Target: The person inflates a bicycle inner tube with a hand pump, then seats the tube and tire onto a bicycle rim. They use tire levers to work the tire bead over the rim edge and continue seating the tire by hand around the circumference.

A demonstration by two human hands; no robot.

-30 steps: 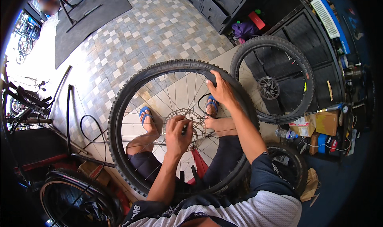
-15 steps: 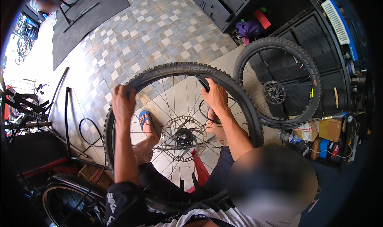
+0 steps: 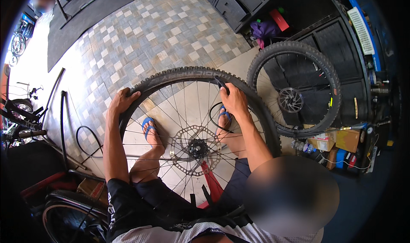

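A bicycle wheel with a knobbly black tyre (image 3: 179,74) stands in front of me between my legs, its disc rotor (image 3: 179,168) and spokes facing up. My left hand (image 3: 123,101) is closed over the tyre at its upper left. On the upper right of the rim, my right hand (image 3: 234,100) is closed round a dark, slim tool that looks like a tyre lever (image 3: 219,83), its tip against the tyre's edge. A red stand-like piece (image 3: 212,181) shows through the spokes below the hub. A blurred patch hides the wheel's lower right.
A second wheel (image 3: 294,46) leans against dark cabinets (image 3: 346,67) at the right. Boxes and bottles (image 3: 303,146) lie below it. A black hose (image 3: 81,129) loops on the floor at left, near bicycle parts (image 3: 21,134). Another wheel (image 3: 45,219) is at lower left. A person (image 3: 42,1) is far off.
My left hand has shifted left and slightly down along the tyre, its elbow swinging outward. My right hand has edged a little to the right with the lever. The view has turned slightly.
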